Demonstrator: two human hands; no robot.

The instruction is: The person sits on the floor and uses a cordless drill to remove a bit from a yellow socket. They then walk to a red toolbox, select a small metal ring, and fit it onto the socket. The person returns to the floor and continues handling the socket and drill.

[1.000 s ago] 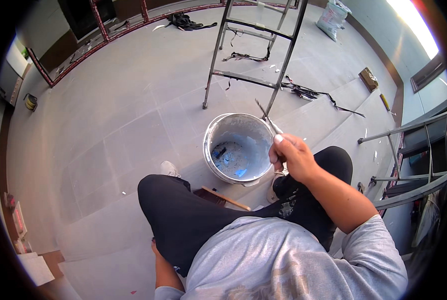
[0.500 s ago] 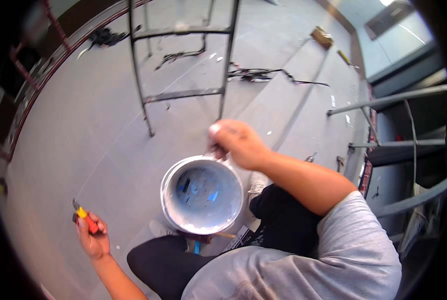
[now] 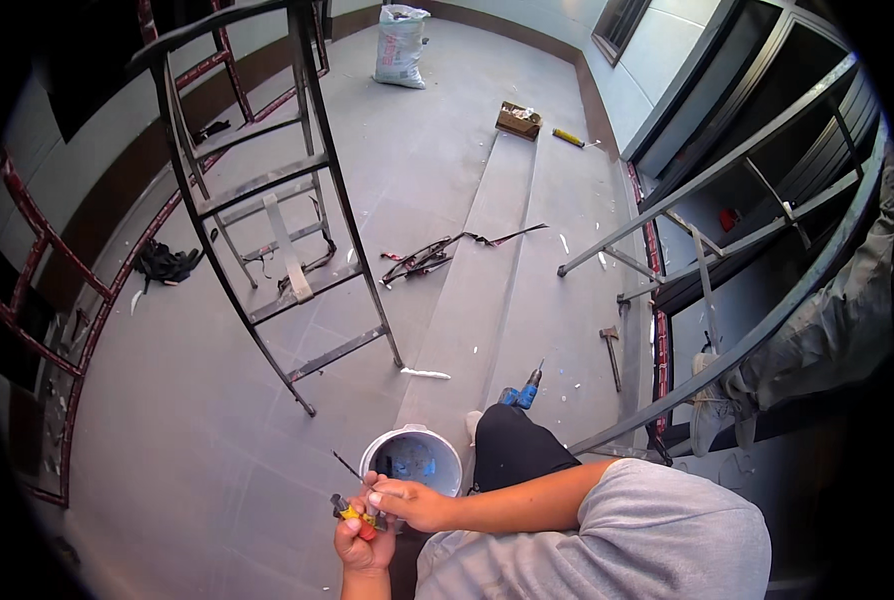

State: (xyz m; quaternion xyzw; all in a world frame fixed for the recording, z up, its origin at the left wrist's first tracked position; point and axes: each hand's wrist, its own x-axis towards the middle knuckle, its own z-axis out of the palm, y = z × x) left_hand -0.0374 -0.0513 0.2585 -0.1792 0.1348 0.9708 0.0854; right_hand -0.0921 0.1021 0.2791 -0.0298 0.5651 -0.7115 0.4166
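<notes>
My left hand (image 3: 363, 553) is closed round a small hand tool with red and yellow grips (image 3: 348, 510), its grey metal end pointing up and left. Against it, my right hand (image 3: 412, 503) has its fingers closed on a thin dark rod (image 3: 346, 464) that sticks out toward the upper left. Whether the rod touches the tool is hidden by the fingers. Just beyond both hands stands a whitish plastic bucket (image 3: 447, 459) with blue and dark bits at its bottom. A blue cordless drill (image 3: 523, 390) rests on the floor beside my knee.
A stepladder (image 3: 340, 190) stands ahead on the left. Dark straps (image 3: 429, 262), a hammer (image 3: 612, 357), a cardboard box (image 3: 518, 119) and a white sack (image 3: 401, 48) are on the floor. At right, a metal frame (image 3: 727, 345) stands before another person's leg (image 3: 827, 330).
My right hand has let go of the bucket's rim and now holds a thin rod. My left hand has brought the tool in from the far left to meet it. The view has tilted up.
</notes>
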